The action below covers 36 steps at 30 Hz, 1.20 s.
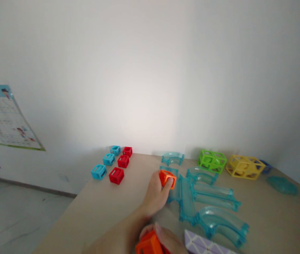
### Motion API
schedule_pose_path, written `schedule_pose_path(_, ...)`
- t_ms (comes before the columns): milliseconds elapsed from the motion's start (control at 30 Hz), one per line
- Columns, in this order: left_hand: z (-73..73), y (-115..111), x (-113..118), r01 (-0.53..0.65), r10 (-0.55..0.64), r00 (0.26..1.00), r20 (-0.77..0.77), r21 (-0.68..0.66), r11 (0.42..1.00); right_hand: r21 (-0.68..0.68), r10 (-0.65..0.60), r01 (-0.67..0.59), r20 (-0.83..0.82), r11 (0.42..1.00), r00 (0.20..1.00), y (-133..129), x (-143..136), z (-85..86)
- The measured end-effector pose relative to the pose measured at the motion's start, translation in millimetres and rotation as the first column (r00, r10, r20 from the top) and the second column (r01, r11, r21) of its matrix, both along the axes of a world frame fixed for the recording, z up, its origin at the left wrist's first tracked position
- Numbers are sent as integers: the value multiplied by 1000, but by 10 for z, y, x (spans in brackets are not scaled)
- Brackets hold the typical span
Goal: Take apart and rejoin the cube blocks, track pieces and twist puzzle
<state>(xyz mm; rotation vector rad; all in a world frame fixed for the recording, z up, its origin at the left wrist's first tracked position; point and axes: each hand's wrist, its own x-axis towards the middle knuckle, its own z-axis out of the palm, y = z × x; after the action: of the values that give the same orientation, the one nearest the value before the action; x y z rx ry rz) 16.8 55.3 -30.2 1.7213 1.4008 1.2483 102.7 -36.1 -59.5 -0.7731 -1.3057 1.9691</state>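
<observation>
My left hand (155, 195) reaches forward over the table with its fingers and thumb closed on a small orange block frame (168, 178), beside the clear teal track pieces (187, 197). Close to the camera at the bottom, my right hand (169, 240) grips another orange block (149, 243); a bit of red shows under its fingers. A purple and white patterned piece (205, 244) lies just right of that hand.
Red blocks (116, 175) and light blue blocks (99, 171) stand in two rows at the table's left. Green (212, 161) and yellow frames (244, 167) stand at the back right, near a teal oval piece (282, 185). A wall (150, 77) rises behind.
</observation>
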Motion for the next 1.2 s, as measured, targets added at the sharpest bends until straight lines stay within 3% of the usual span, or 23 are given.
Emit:
schedule_pose_path(100,11,35,129,6,-8,998,59,19,1000,-24,27,-27,-24,999,999,4,6,-1)
schedule_pose_path(200,21,156,32,-172,170,980,108,18,985,5,28,-28,18,1000,999,31,12,-39)
schedule_pose_path(333,29,418,-324,-507,507,857,89,-23,862,16,34,-34,1,999,999,43,6,-68)
schedule_pose_path(400,36,542,-459,-587,588,808,44,-33,809,0,32,-32,-30,999,999,35,-3,-64)
schedule_pose_path(500,48,686,-524,-628,627,778,-44,-66,775,-6,25,-25,-27,1000,999,27,-10,-70)
schedule_pose_path(767,19,923,-507,-642,627,767,-136,-157,751,56,50,-52,51,997,997,41,33,-68)
schedule_pose_path(900,13,950,-545,-615,611,788,-78,-153,773,50,76,-78,39,996,996,52,41,-17)
schedule_pose_path(1033,29,895,-522,-566,578,814,56,-144,812,-1,27,-27,-8,1000,1000,59,34,-61)
schedule_pose_path(1133,4,684,-455,-429,458,867,195,-172,887,-111,-50,41,-83,993,995,40,30,-118)
schedule_pose_path(1200,-23,407,-425,-241,290,915,280,-197,950,-190,-114,88,-129,978,985,13,26,-114)
